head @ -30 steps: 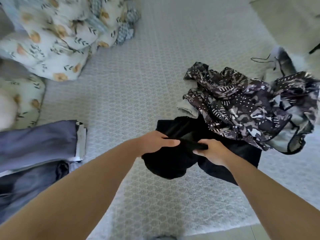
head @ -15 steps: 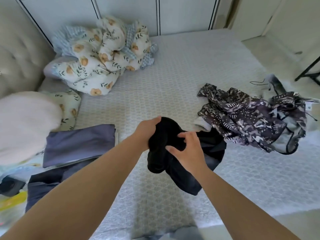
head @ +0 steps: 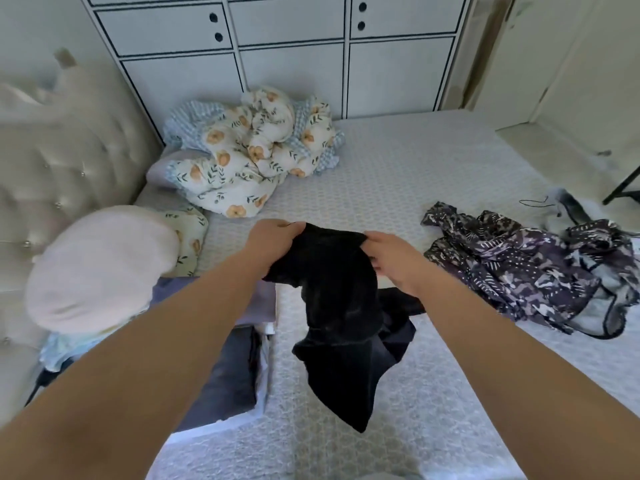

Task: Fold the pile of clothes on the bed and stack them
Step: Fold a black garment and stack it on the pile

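- Two hands hold one black garment [head: 337,306] up over the bed [head: 398,174]: my left hand [head: 273,237] grips one top corner, fingers curled round the cloth, and my right hand [head: 391,261] pinches the other.
- Its lower part hangs twisted, and I judge it should be shaken straight before any crease goes in.
- I'd lay it flat on the bare stretch of bed, then fold edge to edge.
- Folded pieces [head: 235,375] lie to my left; that looks like where it stacks.
- More patterned clothes [head: 526,271] wait unfolded on my right.
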